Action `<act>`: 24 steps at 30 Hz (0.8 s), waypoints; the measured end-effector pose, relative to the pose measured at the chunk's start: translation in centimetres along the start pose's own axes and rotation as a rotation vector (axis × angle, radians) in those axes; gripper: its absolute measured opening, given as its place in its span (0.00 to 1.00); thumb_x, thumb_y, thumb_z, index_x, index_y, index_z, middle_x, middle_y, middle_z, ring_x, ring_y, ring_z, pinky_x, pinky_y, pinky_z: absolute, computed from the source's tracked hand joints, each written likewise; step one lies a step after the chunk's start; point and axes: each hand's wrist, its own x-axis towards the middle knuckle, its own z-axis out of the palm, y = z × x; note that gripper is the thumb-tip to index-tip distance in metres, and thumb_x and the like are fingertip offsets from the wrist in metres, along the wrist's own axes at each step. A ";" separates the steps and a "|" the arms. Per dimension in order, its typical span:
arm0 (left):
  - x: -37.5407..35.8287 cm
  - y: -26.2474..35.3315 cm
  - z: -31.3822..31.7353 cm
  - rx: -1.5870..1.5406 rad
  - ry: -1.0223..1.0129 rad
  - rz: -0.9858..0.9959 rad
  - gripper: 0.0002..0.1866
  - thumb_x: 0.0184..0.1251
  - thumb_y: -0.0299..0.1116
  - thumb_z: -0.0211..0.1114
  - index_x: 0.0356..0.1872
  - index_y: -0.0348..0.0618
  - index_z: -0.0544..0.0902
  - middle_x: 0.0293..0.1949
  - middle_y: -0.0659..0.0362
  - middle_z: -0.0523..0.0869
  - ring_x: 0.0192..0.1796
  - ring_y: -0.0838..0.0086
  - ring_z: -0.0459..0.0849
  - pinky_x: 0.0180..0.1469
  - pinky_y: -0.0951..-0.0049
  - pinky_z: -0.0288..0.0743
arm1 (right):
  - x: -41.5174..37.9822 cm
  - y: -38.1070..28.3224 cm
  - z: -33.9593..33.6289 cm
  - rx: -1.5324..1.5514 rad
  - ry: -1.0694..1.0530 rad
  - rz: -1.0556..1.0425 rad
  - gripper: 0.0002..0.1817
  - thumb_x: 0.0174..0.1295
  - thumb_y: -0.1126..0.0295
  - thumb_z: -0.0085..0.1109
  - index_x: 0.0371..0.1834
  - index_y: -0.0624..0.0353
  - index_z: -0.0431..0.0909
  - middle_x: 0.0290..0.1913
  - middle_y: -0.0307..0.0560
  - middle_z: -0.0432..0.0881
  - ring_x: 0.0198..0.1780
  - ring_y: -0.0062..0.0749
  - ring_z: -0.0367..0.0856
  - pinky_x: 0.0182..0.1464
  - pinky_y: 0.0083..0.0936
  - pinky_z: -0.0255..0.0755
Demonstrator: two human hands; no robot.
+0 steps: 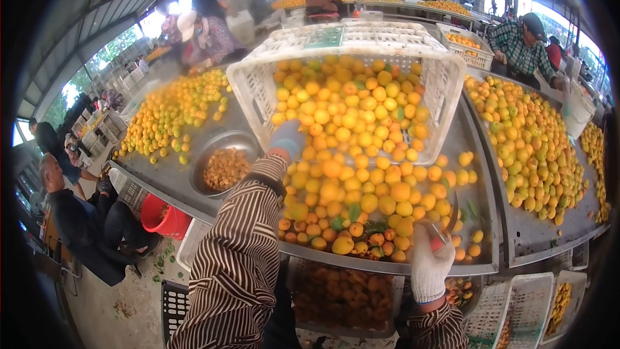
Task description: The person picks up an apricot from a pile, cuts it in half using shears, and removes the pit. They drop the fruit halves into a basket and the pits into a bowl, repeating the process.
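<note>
White plastic walls shape the crate (pixel 255 100), tipped ahead and rightward of the left hand (pixel 289 139), with orange fruit (pixel 369 203) heaped from its mouth back to the right hand (pixel 431 260). Blurred, the left hand is by the crate's near rim, beside the fruit; whether it grips anything, I cannot tell. The right hand is closed around a curved tool (pixel 454 212) near the front edge of the desk (pixel 485 217). Loose fruit could roll past the right hand over that edge if the crate tips further, and the tool might nick fruit if swept sideways.
</note>
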 end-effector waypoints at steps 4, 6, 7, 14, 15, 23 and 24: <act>0.5 2.1 0.1 0.216 -0.086 0.032 0.23 0.68 0.44 0.60 0.63 0.54 0.76 0.56 0.50 0.82 0.60 0.57 0.79 0.61 0.57 0.70 | -0.3 0.4 0.3 0.004 0.016 0.092 0.09 0.66 0.74 0.63 0.44 0.68 0.80 0.35 0.40 0.83 0.35 0.16 0.77 0.38 0.16 0.72; 0.9 2.5 1.5 0.351 -0.080 0.122 0.24 0.68 0.45 0.60 0.64 0.57 0.75 0.56 0.52 0.81 0.60 0.58 0.78 0.61 0.56 0.67 | -0.4 -0.1 0.5 -0.011 -0.022 0.177 0.09 0.65 0.74 0.64 0.43 0.68 0.80 0.34 0.40 0.84 0.36 0.17 0.78 0.40 0.17 0.73; 1.2 2.6 2.3 0.481 -0.064 0.206 0.25 0.68 0.46 0.61 0.65 0.60 0.73 0.57 0.53 0.80 0.60 0.59 0.78 0.62 0.54 0.65 | -0.4 0.1 0.7 -0.019 -0.016 0.180 0.09 0.65 0.74 0.64 0.43 0.68 0.80 0.34 0.40 0.84 0.36 0.17 0.78 0.40 0.17 0.73; 3.0 4.9 4.4 0.453 -0.005 0.087 0.19 0.67 0.44 0.63 0.53 0.46 0.75 0.47 0.53 0.84 0.52 0.60 0.83 0.57 0.56 0.66 | -0.5 0.2 1.0 -0.151 -0.064 0.085 0.09 0.64 0.73 0.65 0.42 0.67 0.82 0.34 0.42 0.84 0.37 0.19 0.80 0.41 0.19 0.74; 3.6 4.8 5.1 0.447 -0.004 0.092 0.19 0.67 0.44 0.63 0.53 0.46 0.75 0.47 0.53 0.84 0.52 0.60 0.83 0.57 0.56 0.66 | -0.6 0.3 1.0 -0.144 -0.080 0.063 0.09 0.63 0.73 0.65 0.42 0.67 0.82 0.35 0.43 0.84 0.37 0.20 0.81 0.41 0.20 0.75; 2.8 4.7 4.5 0.282 0.122 0.075 0.24 0.59 0.40 0.68 0.52 0.40 0.73 0.43 0.49 0.84 0.49 0.56 0.85 0.50 0.55 0.75 | -0.6 -0.4 0.9 -0.208 -0.117 0.050 0.09 0.62 0.72 0.66 0.42 0.66 0.82 0.34 0.47 0.85 0.37 0.24 0.82 0.42 0.23 0.75; 1.8 4.3 4.2 0.167 0.188 0.166 0.25 0.59 0.41 0.68 0.53 0.37 0.73 0.45 0.47 0.84 0.50 0.54 0.84 0.51 0.54 0.76 | -0.7 -0.2 1.2 -0.194 -0.137 0.040 0.09 0.62 0.72 0.66 0.42 0.66 0.82 0.34 0.47 0.85 0.37 0.24 0.82 0.42 0.23 0.75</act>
